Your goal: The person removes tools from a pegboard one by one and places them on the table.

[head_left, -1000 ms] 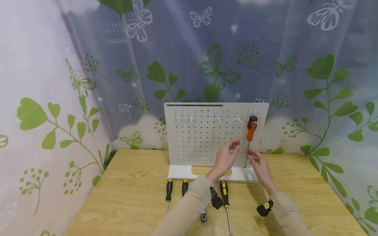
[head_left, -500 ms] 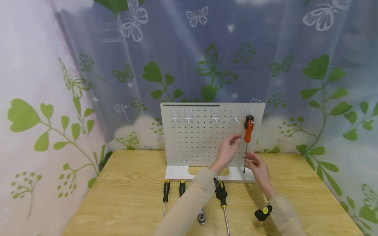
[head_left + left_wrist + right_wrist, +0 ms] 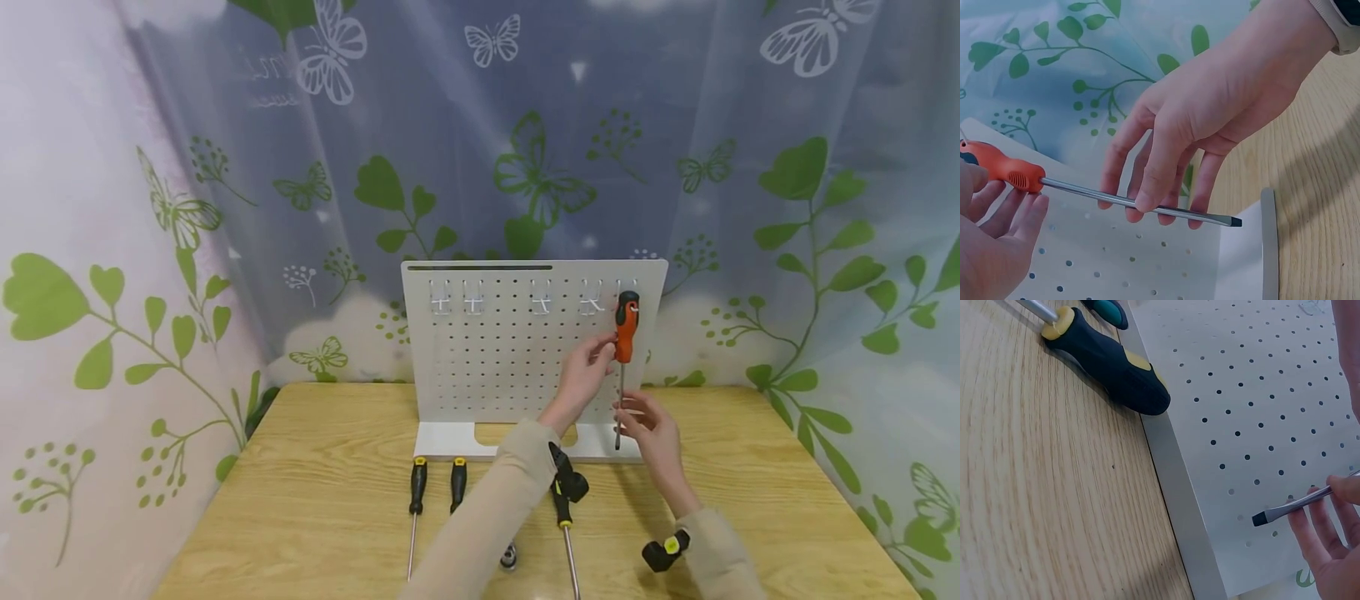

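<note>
A screwdriver [image 3: 626, 335] with an orange and black handle hangs upright from a hook at the pegboard's right end. My left hand [image 3: 583, 375] is at the handle's lower part; in the left wrist view its thumb overlaps the handle and its fingertips meet the lower edge. Lower down, my right hand [image 3: 654, 433] pinches the metal shaft [image 3: 1094, 193], thumb in front and fingers behind. The flat dark tip [image 3: 1261, 519] sticks out past the right fingers, close over the white pegboard [image 3: 495, 358].
Several clear hooks [image 3: 541, 302] line the board's top. On the wooden table [image 3: 322, 475] in front lie a black screwdriver [image 3: 417, 483], another black-handled tool [image 3: 458, 483] and a yellow and black screwdriver [image 3: 1107, 369]. A metal tool end [image 3: 509, 557] shows beside my left sleeve.
My left hand has moved right and up onto the screwdriver's handle. The screwdriver hangs straighter, its tip lower against the board's base. My right hand stays at the shaft.
</note>
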Action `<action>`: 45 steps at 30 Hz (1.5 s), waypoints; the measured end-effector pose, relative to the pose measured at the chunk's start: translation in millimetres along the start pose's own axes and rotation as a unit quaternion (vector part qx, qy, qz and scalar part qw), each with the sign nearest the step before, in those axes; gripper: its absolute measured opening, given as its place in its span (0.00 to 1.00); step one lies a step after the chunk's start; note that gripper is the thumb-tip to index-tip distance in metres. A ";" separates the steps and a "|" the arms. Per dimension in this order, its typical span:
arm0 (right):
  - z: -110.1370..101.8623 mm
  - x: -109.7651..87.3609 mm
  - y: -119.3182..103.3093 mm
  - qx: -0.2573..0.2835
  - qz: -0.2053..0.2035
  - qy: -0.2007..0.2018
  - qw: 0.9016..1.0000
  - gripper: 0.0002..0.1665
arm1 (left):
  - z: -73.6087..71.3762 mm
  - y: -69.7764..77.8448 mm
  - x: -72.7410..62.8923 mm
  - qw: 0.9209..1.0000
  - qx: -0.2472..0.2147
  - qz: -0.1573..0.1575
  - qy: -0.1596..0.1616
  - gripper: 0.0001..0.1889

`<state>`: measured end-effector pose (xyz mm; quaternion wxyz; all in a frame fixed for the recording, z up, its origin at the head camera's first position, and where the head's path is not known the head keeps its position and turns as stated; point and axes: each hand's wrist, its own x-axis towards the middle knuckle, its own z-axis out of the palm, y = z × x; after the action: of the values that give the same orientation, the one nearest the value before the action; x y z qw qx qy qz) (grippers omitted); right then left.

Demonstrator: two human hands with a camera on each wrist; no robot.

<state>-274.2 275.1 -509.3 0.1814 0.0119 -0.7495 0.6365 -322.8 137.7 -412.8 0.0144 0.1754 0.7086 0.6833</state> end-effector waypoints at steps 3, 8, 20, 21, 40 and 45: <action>-0.7 -2.4 -2.6 0.005 -0.002 0.002 1.000 0.23 | -0.6 1.1 -2.0 1.000 -0.004 0.000 -0.004 0.18; -4.2 -5.4 -4.8 0.006 -0.010 0.000 1.000 0.23 | -0.5 2.7 -4.7 1.000 -0.006 0.005 -0.007 0.18; -12.8 -19.1 -13.4 -0.007 -0.029 -0.003 1.000 0.21 | 4.1 7.2 -12.0 1.000 -0.029 -0.001 -0.002 0.17; -13.7 -20.3 -14.3 -0.009 -0.028 -0.003 1.000 0.21 | 4.4 7.8 -12.9 0.999 -0.032 -0.002 -0.003 0.17; -20.8 -48.5 -27.4 -0.009 -0.036 -0.011 0.999 0.21 | 7.7 10.3 -31.1 0.996 -0.086 0.008 -0.009 0.13; -23.7 -58.9 -26.3 -0.001 -0.020 -0.039 0.999 0.22 | 9.1 4.2 -37.4 0.996 -0.091 0.001 -0.012 0.14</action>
<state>-206.6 280.3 -498.3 0.1643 0.0513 -0.7565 0.6309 -284.3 136.4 -417.5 0.0384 0.1826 0.6433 0.7426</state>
